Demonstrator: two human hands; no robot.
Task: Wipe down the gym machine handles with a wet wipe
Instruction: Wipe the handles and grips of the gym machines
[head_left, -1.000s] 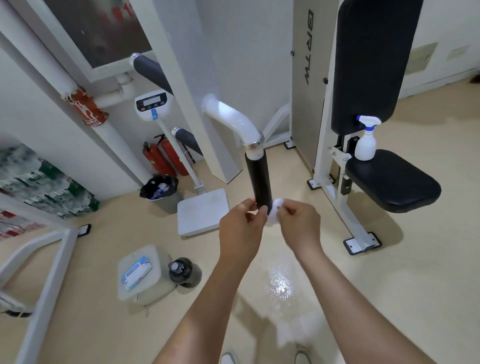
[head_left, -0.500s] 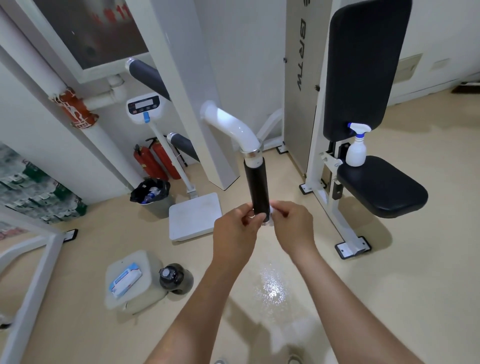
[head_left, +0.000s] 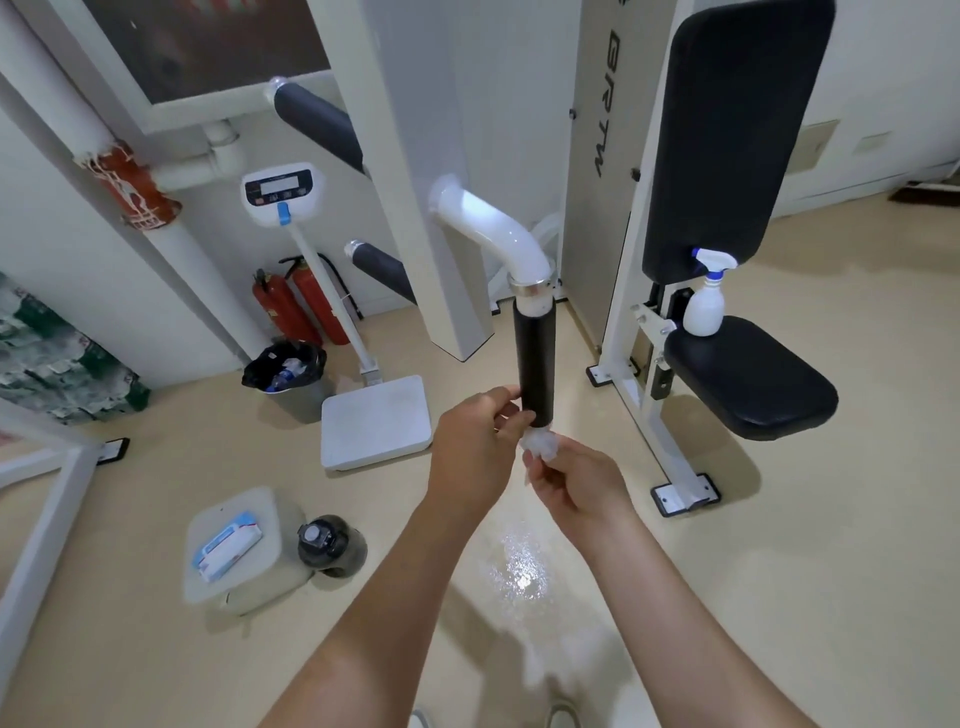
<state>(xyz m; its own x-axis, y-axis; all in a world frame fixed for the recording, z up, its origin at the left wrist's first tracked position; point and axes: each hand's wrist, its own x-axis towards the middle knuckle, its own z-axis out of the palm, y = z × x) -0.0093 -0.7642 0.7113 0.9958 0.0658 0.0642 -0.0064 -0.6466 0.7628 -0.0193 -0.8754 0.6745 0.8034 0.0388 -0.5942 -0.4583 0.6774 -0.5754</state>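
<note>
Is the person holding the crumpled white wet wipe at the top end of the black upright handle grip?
Not the top. The crumpled white wet wipe is at the bottom end of the black upright handle grip, pinched in the right hand. The head view shows it.

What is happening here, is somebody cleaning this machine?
A person is wiping the black handle of a gym machine. The right hand holds a crumpled wet wipe against the handle's lower end; the left hand pinches there too, on handle or wipe I cannot tell. A spray bottle stands on the seat.
</note>
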